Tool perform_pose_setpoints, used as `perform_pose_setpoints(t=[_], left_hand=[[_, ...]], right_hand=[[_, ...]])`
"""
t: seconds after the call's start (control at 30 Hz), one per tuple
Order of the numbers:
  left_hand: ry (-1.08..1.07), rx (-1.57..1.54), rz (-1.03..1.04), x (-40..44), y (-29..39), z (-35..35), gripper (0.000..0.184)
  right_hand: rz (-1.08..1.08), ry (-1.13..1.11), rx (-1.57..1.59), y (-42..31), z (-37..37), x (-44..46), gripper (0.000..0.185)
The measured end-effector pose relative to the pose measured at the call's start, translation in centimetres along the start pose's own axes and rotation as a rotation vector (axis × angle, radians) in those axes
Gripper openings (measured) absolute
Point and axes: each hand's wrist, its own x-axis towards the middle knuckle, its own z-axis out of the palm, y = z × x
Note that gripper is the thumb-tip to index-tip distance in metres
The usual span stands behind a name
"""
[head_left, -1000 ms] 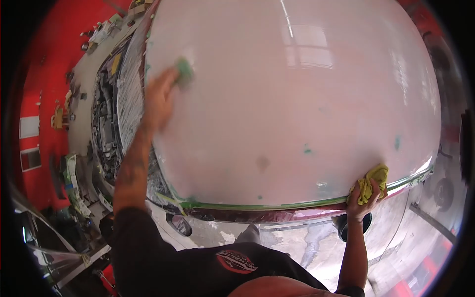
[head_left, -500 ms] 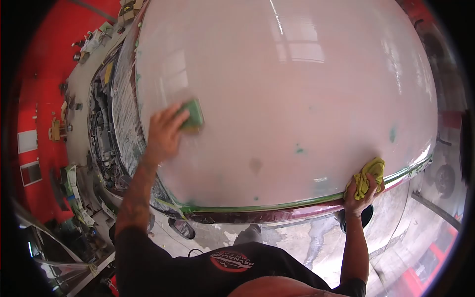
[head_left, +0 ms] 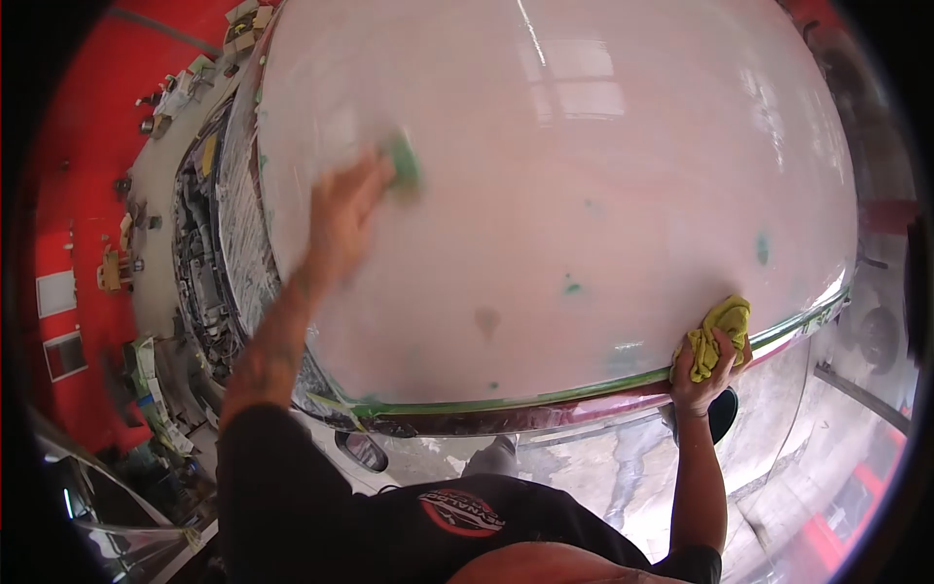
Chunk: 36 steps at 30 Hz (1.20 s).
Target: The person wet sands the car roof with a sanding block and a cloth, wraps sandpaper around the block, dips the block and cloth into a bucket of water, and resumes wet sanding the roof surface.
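Note:
My left hand (head_left: 342, 209) is closed round a green sanding block (head_left: 404, 164), pressed on the pale pinkish car roof (head_left: 545, 263); both hand and block are blurred by motion. Over on the right, my right hand (head_left: 702, 387) grips a crumpled yellow cloth (head_left: 718, 341) at the roof's near edge. The roof looks smooth and glossy, with scattered green spots (head_left: 572, 286) and a brownish patch (head_left: 486, 321). Green masking tape (head_left: 525, 399) runs along its near edge.
Clear plastic film (head_left: 243, 204) covers the windshield, beside an exposed engine bay (head_left: 201, 258). A side mirror (head_left: 364, 451) sticks out below the roof edge. A dark bucket (head_left: 723, 417) stands near my right wrist. Boxes (head_left: 245, 29) lie on the floor at the upper left.
My left hand has moved the sanding block up and slightly right across the roof. My right hand stays at the edge with the cloth, and the view has shifted slightly.

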Motion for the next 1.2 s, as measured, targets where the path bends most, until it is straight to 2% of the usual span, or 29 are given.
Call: perform_pose_setpoints(t=[0.03, 0.07, 0.1, 0.13, 0.2, 0.27, 0.3, 0.33, 0.37, 0.43, 0.53, 0.57, 0.6, 0.63, 0.67, 0.7, 0.73, 0.77, 0.87, 0.9, 0.93, 0.97, 1.0, 1.03, 1.1, 1.17, 1.2], left_hand=[[-0.110, 0.290, 0.183, -3.8, 3.0, -1.0, 0.047], [-0.243, 0.279, 0.189, -6.9, 5.4, -2.1, 0.046], [-0.261, 0.231, 0.246, -7.5, 5.0, -2.5, 0.043], [-0.261, 0.231, 0.250, -6.3, 3.5, -2.9, 0.043], [-0.237, 0.244, 0.385, -0.2, -0.9, -2.9, 0.043], [-0.078, 0.418, 0.394, 7.9, -5.8, -2.7, 0.041], [0.027, -0.016, 0.251, 12.1, -8.4, -1.6, 0.042], [0.035, 0.189, 0.145, 15.7, -11.0, -2.0, 0.043], [0.120, 0.323, 0.123, 18.5, -12.6, -1.4, 0.042], [0.268, 0.393, -0.149, 18.9, -10.0, 0.7, 0.040], [0.149, 0.350, -0.143, 12.9, -1.9, 1.0, 0.042], [0.140, 0.242, -0.114, 9.1, -0.9, 1.8, 0.040], [0.127, 0.265, -0.033, 4.5, 3.4, 2.1, 0.039], [0.196, 0.140, 0.099, -0.4, 5.8, 3.0, 0.039], [0.100, -0.025, -0.033, -7.4, 5.8, 5.3, 0.040], [-0.160, 0.351, 0.147, -11.4, 11.6, 2.1, 0.041], [-0.254, 0.320, 0.226, -16.4, 12.5, 1.4, 0.043], [-0.257, 0.286, 0.314, -18.6, 12.9, 0.4, 0.041], [-0.275, 0.318, 0.356, -16.0, 6.5, -2.8, 0.039], [-0.153, 0.416, 0.351, -13.1, 3.3, -3.4, 0.037], [-0.088, 0.238, 0.145, -9.7, -0.4, -3.8, 0.035], [0.025, 0.227, -0.020, -5.9, -0.5, -5.1, 0.033], [0.162, 0.298, 0.066, -3.4, -4.5, -5.1, 0.035], [0.171, 0.302, 0.063, -3.2, -4.6, -4.8, 0.035], [0.310, 0.413, -0.219, -3.5, -2.8, -2.9, 0.039], [0.163, 0.193, -0.382, -8.8, 3.9, -2.1, 0.041], [0.198, 0.239, -0.181, -13.5, 4.6, -0.6, 0.046]], right_hand=[[-0.002, 0.003, -0.019, 0.0, 0.1, 0.2, 0.045], [0.001, 0.007, -0.015, 0.0, 0.1, 0.3, 0.045], [-0.008, 0.004, -0.016, 0.1, 0.0, 0.2, 0.045], [-0.019, 0.002, -0.016, 0.2, 0.1, 0.2, 0.045], [-0.031, 0.010, -0.022, 0.3, 0.3, 0.4, 0.045], [-0.034, 0.003, -0.038, 0.5, 0.3, 0.3, 0.045], [-0.033, 0.004, -0.037, 0.6, 0.3, 0.3, 0.045], [-0.030, 0.003, -0.037, 0.6, 0.2, 0.1, 0.045], [-0.036, 0.000, -0.053, 0.5, 0.2, 0.2, 0.045], [-0.042, -0.001, -0.063, 0.6, 0.2, 0.0, 0.045], [-0.048, 0.019, -0.039, 0.6, 0.5, 0.1, 0.045], [-0.043, 0.026, -0.058, 0.6, 0.5, 0.1, 0.045], [-0.036, 0.032, -0.074, 0.6, 0.6, 0.1, 0.045], [-0.030, 0.039, -0.086, 0.8, 0.7, 0.0, 0.045], [-0.030, 0.034, -0.081, 0.8, 0.8, 0.1, 0.045], [-0.035, 0.046, -0.087, 0.8, 0.9, 0.2, 0.045], [-0.038, 0.051, -0.095, 0.9, 0.8, 0.1, 0.045], [-0.032, 0.046, -0.134, 1.0, 0.8, 0.0, 0.045], [-0.008, 0.056, -0.098, 0.7, 0.8, 0.1, 0.044], [0.025, 0.064, -0.084, 0.6, 0.9, 0.1, 0.044], [0.017, 0.064, -0.079, 0.8, 1.0, 0.2, 0.044], [0.007, 0.061, -0.096, 1.0, 1.1, 0.2, 0.045], [-0.003, 0.060, -0.115, 1.0, 1.0, 0.2, 0.046], [-0.002, 0.067, -0.119, 0.8, 1.0, 0.2, 0.045], [-0.022, 0.078, -0.119, 1.0, 1.0, 0.0, 0.045], [-0.049, 0.099, -0.112, 1.6, 1.3, 0.2, 0.044], [-0.051, 0.098, -0.102, 1.6, 1.5, 0.3, 0.044]])
